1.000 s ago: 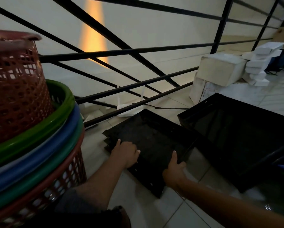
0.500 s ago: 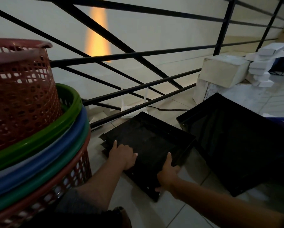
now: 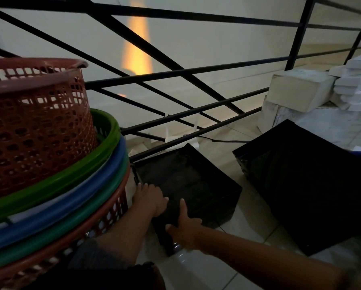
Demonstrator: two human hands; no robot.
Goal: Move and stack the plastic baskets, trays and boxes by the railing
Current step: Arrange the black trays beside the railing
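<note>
Left hand: your left hand (image 3: 151, 197) lies palm-down on the near-left edge of the black tray (image 3: 188, 181), fingers spread and fairly straight, pressing rather than wrapping.
Right hand: your right hand (image 3: 183, 227) grips the tray's near corner, thumb up over the rim and fingers curled down the outer wall.
Step in hand: you look to be shifting or squaring this tray on the floor by the railing (image 3: 175, 120), not yet lifting it.
Next move: probably get the left fingers under or round the rim too, so both hands carry it level; the larger black tray (image 3: 301, 185) at 3 o'clock seems the likely partner for stacking.
Tray position: on the tiles, far corner tucked just under the lowest rail at 12 o'clock; stacked baskets (image 3: 50, 164) stand just beside it at 9 o'clock.
Tray look: shallow, square, matt black, with low walls; the dim light hides finer detail.
</note>
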